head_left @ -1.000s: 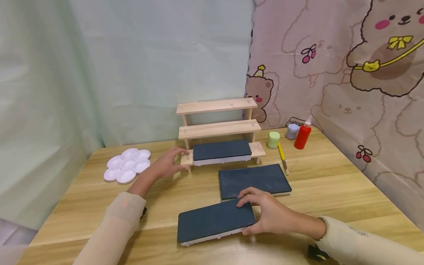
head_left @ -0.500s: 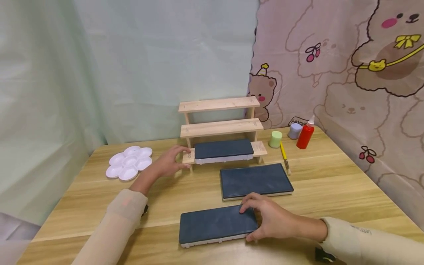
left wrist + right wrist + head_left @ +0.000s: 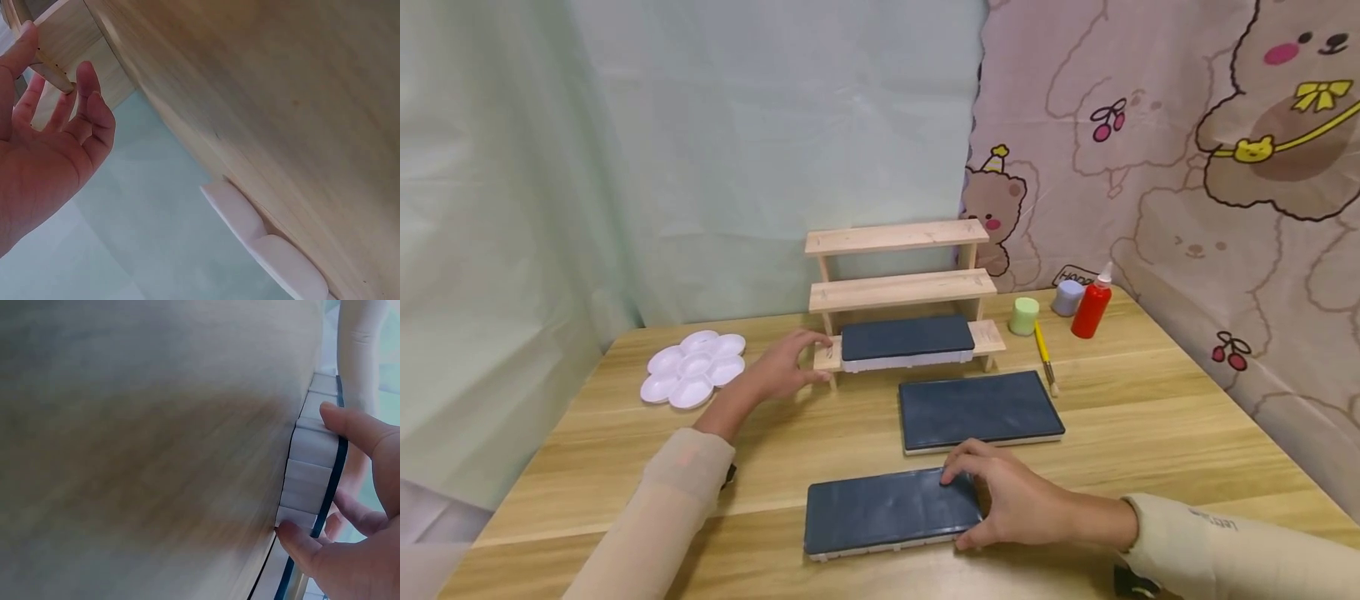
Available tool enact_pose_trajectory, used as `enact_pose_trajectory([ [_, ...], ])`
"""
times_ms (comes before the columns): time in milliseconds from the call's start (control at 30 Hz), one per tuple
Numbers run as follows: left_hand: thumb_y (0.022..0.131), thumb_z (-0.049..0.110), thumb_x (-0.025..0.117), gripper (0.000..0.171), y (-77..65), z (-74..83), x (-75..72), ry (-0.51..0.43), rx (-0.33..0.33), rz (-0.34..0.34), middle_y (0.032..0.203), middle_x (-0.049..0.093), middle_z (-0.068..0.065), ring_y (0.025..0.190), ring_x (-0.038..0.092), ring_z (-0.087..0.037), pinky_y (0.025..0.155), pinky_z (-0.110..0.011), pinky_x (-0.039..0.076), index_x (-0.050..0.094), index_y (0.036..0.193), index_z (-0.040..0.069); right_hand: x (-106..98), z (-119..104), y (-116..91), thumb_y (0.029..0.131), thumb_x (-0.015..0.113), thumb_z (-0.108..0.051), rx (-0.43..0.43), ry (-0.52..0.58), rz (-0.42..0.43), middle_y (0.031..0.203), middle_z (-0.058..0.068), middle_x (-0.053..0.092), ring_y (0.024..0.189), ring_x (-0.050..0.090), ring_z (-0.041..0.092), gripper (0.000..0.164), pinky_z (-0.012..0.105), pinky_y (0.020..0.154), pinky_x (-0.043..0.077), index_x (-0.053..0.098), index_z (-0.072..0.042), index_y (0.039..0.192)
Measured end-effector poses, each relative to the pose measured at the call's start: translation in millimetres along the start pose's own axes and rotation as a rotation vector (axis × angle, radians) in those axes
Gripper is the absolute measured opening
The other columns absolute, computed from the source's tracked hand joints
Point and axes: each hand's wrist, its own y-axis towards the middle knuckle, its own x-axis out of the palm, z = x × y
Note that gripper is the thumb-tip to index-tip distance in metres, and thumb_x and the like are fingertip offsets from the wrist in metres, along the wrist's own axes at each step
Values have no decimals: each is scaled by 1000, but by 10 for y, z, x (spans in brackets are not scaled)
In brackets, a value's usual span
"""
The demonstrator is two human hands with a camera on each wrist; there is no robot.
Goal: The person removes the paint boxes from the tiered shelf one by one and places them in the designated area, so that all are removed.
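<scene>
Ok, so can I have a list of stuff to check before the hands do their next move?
1. Right hand on the near box: ok, it holds the right end.
2. Left hand beside the lowest shelf: ok, at its left end.
3. Left hand's hold firm: cannot tell.
4. Both hands on the near box: not ok, only the right one.
5. Near box apart from the middle box: ok, table shows between.
6. Red bottle standing: ok.

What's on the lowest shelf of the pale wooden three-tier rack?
A dark-blue-topped white rectangular box. The lowest shelf shows at both ends; its middle is hidden beneath.
</scene>
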Motion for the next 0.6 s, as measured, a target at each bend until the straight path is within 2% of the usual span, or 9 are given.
enact_pose_trajectory([
  [167, 90, 25, 75, 54, 2, 9, 3, -5, -2, 3, 141, 50, -19, 134, 42, -41, 109, -57, 34, 54, 136, 6, 0, 0, -20, 71, 89, -44, 18, 12, -4, 124, -10, 52, 113, 53, 13, 53, 33, 96, 48, 63, -27, 114],
  [300, 90, 27, 75, 54, 18, 4, 17, 4, -2, -8, 142, 49, -18, 134, 42, -40, 109, -56, 34, 54, 136, 8, -42, -34, -47, 73, 87, -47, 18, 20, 6, 131, -3, 53, 112, 54, 16, 52, 30, 89, 50, 64, -27, 114],
  [500, 90, 27, 75, 53, 19, 1, 14, 6, -13, -10, 142, 50, -18, 135, 42, -40, 110, -56, 34, 54, 136, 8, -193, -75, -4, 77, 86, -37, -14, 110, 60, 134, 6, 53, 115, 56, 22, 50, 33, 84, 55, 66, -17, 118],
  [600, 91, 26, 75, 53, 10, 6, 0, 9, -6, -2, 142, 49, -18, 134, 42, -41, 109, -57, 34, 54, 135, 7, -253, -60, 27, 79, 85, -33, -50, 109, 109, 133, 9, 54, 114, 58, 23, 47, 36, 82, 56, 67, -12, 117],
])
